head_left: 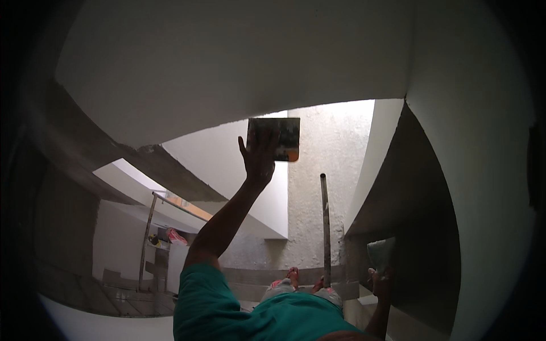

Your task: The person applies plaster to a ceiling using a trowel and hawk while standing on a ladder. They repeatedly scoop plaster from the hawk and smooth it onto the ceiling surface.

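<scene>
Up and left of the pole [325,227], the left hand [260,162] holds a plate [290,131], fingers spread across it, probably to keep it flat and steady by the edge of the white surface [239,57]; contact is hard to tell. Low and right of the pole, the right hand [380,281] grasps a blade [381,253], broad end up, likely clear of the shirt [284,315]

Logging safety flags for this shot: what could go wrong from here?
The dark plate, raised in the left hand, could slip and fall. The pole close by the feet might catch a step. With the right hand also holding a flat tool, a stumble may be hard to break.
</scene>
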A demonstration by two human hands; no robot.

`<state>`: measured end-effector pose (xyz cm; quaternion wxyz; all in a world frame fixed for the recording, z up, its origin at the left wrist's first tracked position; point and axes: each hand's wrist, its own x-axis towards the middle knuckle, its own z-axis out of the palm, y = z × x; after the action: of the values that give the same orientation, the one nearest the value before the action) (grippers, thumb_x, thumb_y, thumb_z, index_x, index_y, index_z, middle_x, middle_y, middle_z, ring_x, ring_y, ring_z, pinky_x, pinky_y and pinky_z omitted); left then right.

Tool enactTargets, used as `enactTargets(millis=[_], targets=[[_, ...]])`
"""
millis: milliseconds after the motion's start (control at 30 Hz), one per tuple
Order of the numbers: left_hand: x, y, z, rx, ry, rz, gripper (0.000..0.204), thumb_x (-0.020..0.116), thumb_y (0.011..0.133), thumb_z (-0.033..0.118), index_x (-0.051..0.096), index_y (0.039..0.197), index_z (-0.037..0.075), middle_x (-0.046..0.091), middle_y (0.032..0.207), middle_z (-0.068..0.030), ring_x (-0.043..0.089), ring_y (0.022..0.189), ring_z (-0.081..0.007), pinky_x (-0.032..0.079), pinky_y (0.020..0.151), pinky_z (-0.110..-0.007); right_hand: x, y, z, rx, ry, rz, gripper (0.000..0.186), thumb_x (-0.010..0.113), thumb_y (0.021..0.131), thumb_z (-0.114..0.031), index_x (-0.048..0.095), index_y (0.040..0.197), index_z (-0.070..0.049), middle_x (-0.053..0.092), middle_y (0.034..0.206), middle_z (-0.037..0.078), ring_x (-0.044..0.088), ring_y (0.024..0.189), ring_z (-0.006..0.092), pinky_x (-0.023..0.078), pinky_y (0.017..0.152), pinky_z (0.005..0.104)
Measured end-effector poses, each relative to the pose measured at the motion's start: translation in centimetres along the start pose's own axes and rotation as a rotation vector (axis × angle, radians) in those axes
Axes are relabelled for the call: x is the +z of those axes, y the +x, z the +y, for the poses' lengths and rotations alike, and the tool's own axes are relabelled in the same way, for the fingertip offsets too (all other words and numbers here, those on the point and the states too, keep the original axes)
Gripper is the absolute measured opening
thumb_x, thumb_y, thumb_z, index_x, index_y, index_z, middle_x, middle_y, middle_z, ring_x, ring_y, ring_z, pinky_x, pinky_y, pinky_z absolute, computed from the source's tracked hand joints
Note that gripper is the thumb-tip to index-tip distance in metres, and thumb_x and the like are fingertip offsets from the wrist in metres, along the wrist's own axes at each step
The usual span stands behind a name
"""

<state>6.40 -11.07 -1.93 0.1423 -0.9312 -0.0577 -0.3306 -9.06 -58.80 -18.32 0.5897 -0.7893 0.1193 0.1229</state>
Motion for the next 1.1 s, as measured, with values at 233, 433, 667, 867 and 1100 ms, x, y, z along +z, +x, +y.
enactTargets(millis=[233, 433, 667, 867, 1100], targets=[[-16.5, 21.3, -1.8, 0.093, 0.143, 0.485, 0.073, 0.059, 0.082, 0.006, 0.034, 0.148, 0.026, 0.037, 0.15, -0.0045, 0.033, 0.137, -0.0375, 0.019, 0.108, -0.064, 1.7, 3.7, 7.5, -0.217, -0.134, 0.104, 0.023, 0.074, 0.076, -0.014, 0.056, 0.085, -0.001, 0.06, 0.062, 0.009, 0.058, 0.047, 0.017, 0.045, 0.045, 0.0341], [-30.2, 39.4, -4.3, 0.073, 0.19, 0.698, 0.062, 0.045, 0.085, 0.0, 0.038, 0.145, 0.015, 0.041, 0.147, -0.0133, 0.039, 0.133, -0.0388, 0.022, 0.109, -0.065, 2.0, 0.3, -1.7, 0.067, 0.025, -0.009, 0.02, 0.072, 0.077, -0.011, 0.057, 0.084, 0.0, 0.059, 0.057, 0.006, 0.057, 0.044, 0.0139, 0.045, 0.042, 0.0309], [-33.8, 46.7, -5.5, -0.073, 0.309, 0.665, 0.066, 0.041, 0.086, 0.005, 0.031, 0.149, 0.022, 0.037, 0.15, -0.0088, 0.036, 0.135, -0.0368, 0.021, 0.109, -0.066, 2.0, 0.2, 0.7, 0.037, 0.049, -0.015, 0.022, 0.074, 0.075, -0.014, 0.057, 0.076, -0.001, 0.06, 0.058, 0.01, 0.059, 0.048, 0.0193, 0.047, 0.049, 0.0357], [-32.0, 41.3, -4.0, 0.045, 0.232, 0.59, 0.056, 0.041, 0.092, 0.012, 0.036, 0.146, 0.023, 0.039, 0.149, -0.0084, 0.036, 0.136, -0.0343, 0.023, 0.108, -0.066, 1.9, 0.7, 3.0, 0.016, -0.042, 0.05, 0.022, 0.074, 0.072, -0.013, 0.056, 0.067, -0.001, 0.059, 0.054, 0.011, 0.059, 0.048, 0.0217, 0.047, 0.054, 0.0379], [-22.6, 31.1, -1.3, 0.005, 0.226, 0.534, 0.054, 0.047, 0.091, 0.011, 0.041, 0.144, 0.016, 0.044, 0.145, -0.0155, 0.042, 0.131, -0.0394, 0.025, 0.107, -0.066, 1.2, 0.3, -0.2, 0.043, -0.002, -0.031, 0.015, 0.071, 0.08, -0.011, 0.06, 0.082, -0.001, 0.059, 0.057, 0.006, 0.058, 0.046, 0.0128, 0.045, 0.044, 0.0293]])
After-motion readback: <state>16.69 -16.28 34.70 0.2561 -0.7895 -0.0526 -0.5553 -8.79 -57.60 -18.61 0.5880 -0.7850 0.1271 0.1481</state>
